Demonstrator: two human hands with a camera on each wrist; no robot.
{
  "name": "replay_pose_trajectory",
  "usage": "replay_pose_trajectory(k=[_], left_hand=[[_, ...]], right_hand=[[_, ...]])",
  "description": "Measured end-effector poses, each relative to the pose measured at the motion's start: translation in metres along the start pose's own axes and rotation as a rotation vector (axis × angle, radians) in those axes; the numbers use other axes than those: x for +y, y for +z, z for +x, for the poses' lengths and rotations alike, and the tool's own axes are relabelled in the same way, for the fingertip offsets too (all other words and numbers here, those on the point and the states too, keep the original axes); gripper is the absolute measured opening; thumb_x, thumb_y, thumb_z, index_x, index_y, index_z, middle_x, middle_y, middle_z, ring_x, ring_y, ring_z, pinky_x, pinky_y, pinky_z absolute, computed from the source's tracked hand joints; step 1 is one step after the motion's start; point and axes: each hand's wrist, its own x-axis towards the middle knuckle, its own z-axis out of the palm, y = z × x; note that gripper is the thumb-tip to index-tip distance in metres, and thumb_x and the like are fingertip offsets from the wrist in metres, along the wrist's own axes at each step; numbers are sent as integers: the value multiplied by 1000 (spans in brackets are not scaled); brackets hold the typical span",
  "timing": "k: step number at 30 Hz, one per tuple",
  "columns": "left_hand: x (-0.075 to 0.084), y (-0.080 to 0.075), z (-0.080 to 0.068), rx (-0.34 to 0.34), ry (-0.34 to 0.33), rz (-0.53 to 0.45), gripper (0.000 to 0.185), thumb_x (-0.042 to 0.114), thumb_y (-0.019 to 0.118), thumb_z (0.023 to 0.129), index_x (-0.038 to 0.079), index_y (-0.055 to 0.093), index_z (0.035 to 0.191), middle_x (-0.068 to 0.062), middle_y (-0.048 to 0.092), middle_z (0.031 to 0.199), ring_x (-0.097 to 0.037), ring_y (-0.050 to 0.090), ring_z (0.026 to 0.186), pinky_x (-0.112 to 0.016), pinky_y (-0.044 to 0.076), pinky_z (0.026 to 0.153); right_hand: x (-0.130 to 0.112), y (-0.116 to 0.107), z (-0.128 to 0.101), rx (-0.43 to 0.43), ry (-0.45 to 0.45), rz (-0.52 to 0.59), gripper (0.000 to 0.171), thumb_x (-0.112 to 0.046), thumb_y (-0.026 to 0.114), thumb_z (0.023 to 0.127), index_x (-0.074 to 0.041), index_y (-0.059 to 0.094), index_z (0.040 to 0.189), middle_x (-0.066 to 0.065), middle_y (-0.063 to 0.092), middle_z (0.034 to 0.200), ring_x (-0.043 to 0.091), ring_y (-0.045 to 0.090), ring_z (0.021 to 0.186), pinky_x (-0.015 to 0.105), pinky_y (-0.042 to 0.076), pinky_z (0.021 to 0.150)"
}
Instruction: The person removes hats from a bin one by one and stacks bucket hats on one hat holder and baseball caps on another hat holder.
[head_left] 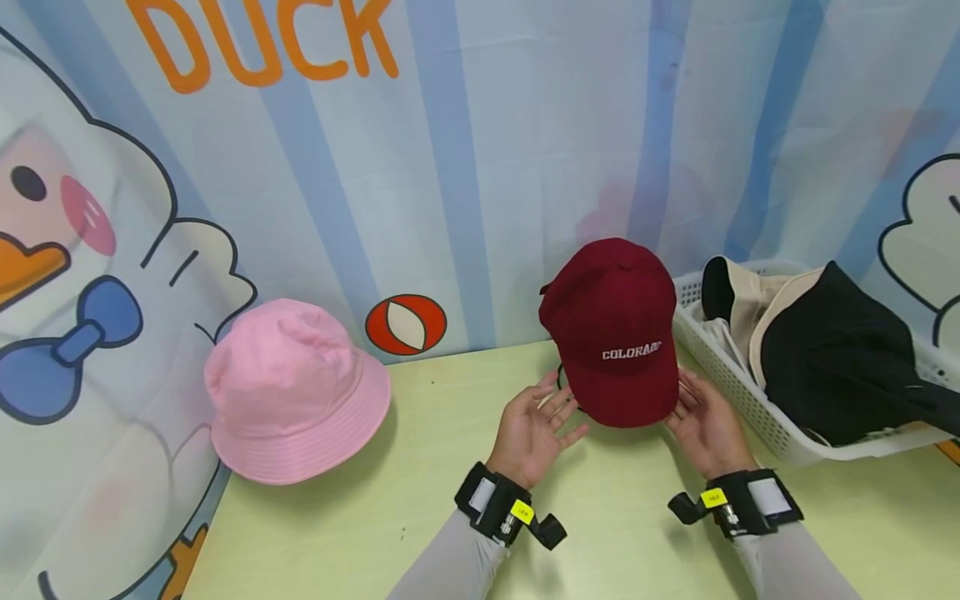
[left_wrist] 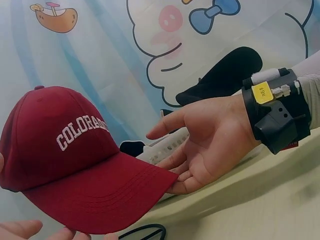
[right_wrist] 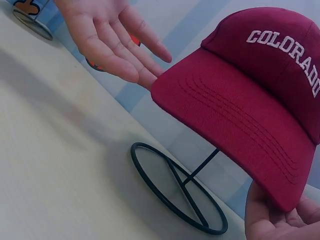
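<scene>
A maroon baseball cap [head_left: 615, 333] lettered COLORADO sits on a black wire stand [right_wrist: 175, 186] near the back of the pale green table [head_left: 375, 517]. Its brim points toward me. My left hand [head_left: 542, 419] is open at the brim's left corner, and its straight fingertips [right_wrist: 148, 75] touch the edge. My right hand [head_left: 697, 414] is open at the brim's right corner, with its fingers [left_wrist: 175, 184] touching under the edge. Neither hand grips the cap.
A pink bucket hat [head_left: 296, 387] stands at the table's left. A white slatted basket [head_left: 738, 392] at the right holds a black hat [head_left: 832, 358] and a beige one [head_left: 750, 304]. A cartoon-duck curtain [head_left: 465, 167] hangs right behind the table.
</scene>
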Motion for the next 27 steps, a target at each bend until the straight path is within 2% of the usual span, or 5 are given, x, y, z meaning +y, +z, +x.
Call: replay_pose_trajectory(k=[9,14,23,27], left_hand=[[-1,-3,2,41,8,6,67,27,44,99,10,21,160,-23,21,166,-36,18,157,-60,17,125],[2,-4,3,61,16,2,67,24,44,98,9,22,160,-22,21,166,-36,17,157,-60,17,125],[6,-5,4,100,46,-11,67,24,47,97,9,25,159,-20,29,164,-37,17,157,-58,19,125],[8,-7,5,122,66,-20,64,23,46,97,8,29,157,-20,30,163,-37,19,156,-57,19,125]], right_hand=[[2,-2,1,16,-14,-45,27,-25,42,109,-15,67,116,-5,71,110,8,65,100,22,52,90],[0,-2,0,51,-20,-75,24,-27,45,108,-17,63,120,-7,68,116,5,63,108,20,50,95],[-6,2,-1,84,-25,-199,27,-36,45,107,-25,52,131,-13,57,128,2,52,121,17,42,104],[-7,5,-2,84,-43,-238,25,-36,47,107,-26,52,129,-16,60,126,1,53,121,16,42,103]])
